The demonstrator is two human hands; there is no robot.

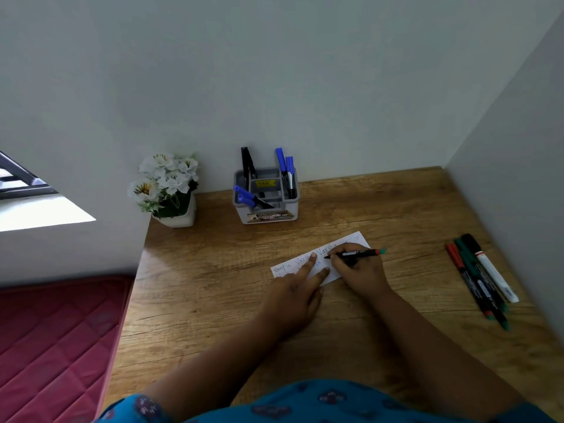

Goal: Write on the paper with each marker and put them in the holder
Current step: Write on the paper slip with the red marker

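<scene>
The right grip (355,265) pinches a black-barrelled marker (358,253) with a green end, its tip on a narrow white paper (354,239) covered in handwritten words, while the left grip (294,296) presses two straight fingers on that paper just beside it. Beyond both grips the grey holder (265,195) on the counter (213,270) carries four blue-capped markers (244,195) and one black; well right of the right grip lie four loose markers (482,276).
</scene>
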